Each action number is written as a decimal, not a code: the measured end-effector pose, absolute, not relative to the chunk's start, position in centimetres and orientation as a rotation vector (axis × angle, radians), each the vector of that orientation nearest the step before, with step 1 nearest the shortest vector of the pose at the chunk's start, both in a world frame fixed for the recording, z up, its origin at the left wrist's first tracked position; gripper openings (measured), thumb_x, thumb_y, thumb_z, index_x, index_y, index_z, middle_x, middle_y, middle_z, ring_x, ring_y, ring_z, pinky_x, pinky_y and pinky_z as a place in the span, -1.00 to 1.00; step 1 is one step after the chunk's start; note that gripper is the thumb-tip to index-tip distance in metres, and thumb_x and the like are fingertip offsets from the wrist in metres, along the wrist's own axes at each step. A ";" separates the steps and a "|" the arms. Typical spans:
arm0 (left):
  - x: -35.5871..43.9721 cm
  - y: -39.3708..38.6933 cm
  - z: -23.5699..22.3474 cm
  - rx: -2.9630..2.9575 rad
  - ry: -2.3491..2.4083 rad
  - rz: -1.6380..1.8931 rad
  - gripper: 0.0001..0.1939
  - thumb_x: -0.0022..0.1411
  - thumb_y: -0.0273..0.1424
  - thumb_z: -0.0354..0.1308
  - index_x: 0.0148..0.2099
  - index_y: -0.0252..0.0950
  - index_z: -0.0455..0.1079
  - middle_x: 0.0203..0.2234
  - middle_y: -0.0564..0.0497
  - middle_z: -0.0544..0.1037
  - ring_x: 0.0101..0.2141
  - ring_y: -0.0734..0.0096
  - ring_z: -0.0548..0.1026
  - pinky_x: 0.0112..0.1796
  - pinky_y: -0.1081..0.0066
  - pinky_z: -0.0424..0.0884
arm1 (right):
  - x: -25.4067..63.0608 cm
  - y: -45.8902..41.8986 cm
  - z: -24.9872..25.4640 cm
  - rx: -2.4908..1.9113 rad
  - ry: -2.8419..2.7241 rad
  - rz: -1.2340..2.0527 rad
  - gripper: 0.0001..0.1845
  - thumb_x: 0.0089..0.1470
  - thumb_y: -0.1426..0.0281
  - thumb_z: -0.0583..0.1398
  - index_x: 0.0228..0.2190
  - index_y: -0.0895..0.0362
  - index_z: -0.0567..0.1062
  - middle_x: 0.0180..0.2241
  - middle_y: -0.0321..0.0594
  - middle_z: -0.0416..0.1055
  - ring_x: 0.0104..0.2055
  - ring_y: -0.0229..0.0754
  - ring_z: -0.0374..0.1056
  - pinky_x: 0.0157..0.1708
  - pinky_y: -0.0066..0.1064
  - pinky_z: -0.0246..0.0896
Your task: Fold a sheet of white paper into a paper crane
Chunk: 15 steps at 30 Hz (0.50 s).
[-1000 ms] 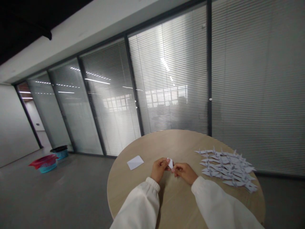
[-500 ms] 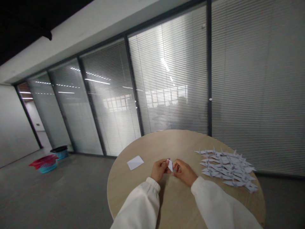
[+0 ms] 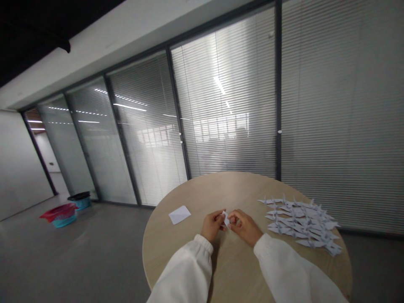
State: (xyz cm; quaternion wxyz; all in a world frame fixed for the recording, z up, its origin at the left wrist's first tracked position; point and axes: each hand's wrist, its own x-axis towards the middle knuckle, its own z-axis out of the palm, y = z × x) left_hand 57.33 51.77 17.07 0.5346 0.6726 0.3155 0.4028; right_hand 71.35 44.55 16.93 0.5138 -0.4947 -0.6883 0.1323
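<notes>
Between my hands, above the middle of the round table, is a small folded piece of white paper. My left hand pinches it between thumb and fingers from the left. From the right, my right hand has its curled fingertips closed on the paper's other edge. The fingers cover much of the paper, so its exact folds are hidden. Left of my hands lies white paper, flat on the tabletop. Over on the right, several rows of folded paper cranes lie close together.
Glass partitions with blinds stand just behind the table. On the grey floor at the left are a blue bin with a red liner and a blue bin with a black liner.
My right fingers have moved slightly left onto the folded paper, and less of it shows between my hands. The paper on the left and the cranes lie as before.
</notes>
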 end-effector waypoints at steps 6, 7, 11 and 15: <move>57.3 51.2 17.7 1.624 0.704 0.886 -0.34 -0.07 -0.02 0.13 -0.08 -0.48 0.38 -0.50 -0.08 0.47 -0.51 0.44 0.40 -0.57 0.49 0.33 | 71.6 44.3 17.7 -1.197 -1.641 0.281 -0.80 0.02 0.30 0.10 -0.49 0.11 0.47 -0.44 -0.25 0.29 -0.36 -0.26 0.28 -0.42 -0.48 0.20; 57.3 51.1 17.8 1.638 0.698 0.879 -0.34 -0.06 -0.01 0.11 -0.08 -0.48 0.38 -0.51 -0.07 0.47 -0.51 0.44 0.40 -0.57 0.50 0.32 | 71.6 44.2 17.9 -1.198 -1.624 0.273 -0.79 0.03 0.29 0.09 -0.48 0.11 0.47 -0.43 -0.24 0.30 -0.36 -0.25 0.28 -0.42 -0.48 0.21; 57.3 51.1 17.7 1.715 0.653 0.826 -0.39 -0.06 -0.05 0.15 -0.09 -0.46 0.40 -0.55 -0.05 0.47 -0.56 0.48 0.37 -0.60 0.54 0.25 | 71.7 44.0 18.3 -1.204 -1.573 0.262 -0.77 0.05 0.27 0.07 -0.46 0.12 0.45 -0.41 -0.22 0.33 -0.35 -0.25 0.29 -0.41 -0.47 0.22; 57.2 51.2 17.4 1.738 0.595 0.788 -0.45 -0.07 -0.11 0.19 -0.13 -0.44 0.43 -0.58 -0.04 0.47 -0.59 0.50 0.35 -0.60 0.55 0.21 | 71.7 44.0 18.2 -1.215 -1.575 0.236 -0.75 0.06 0.25 0.05 -0.46 0.11 0.44 -0.42 -0.22 0.34 -0.36 -0.24 0.29 -0.41 -0.46 0.21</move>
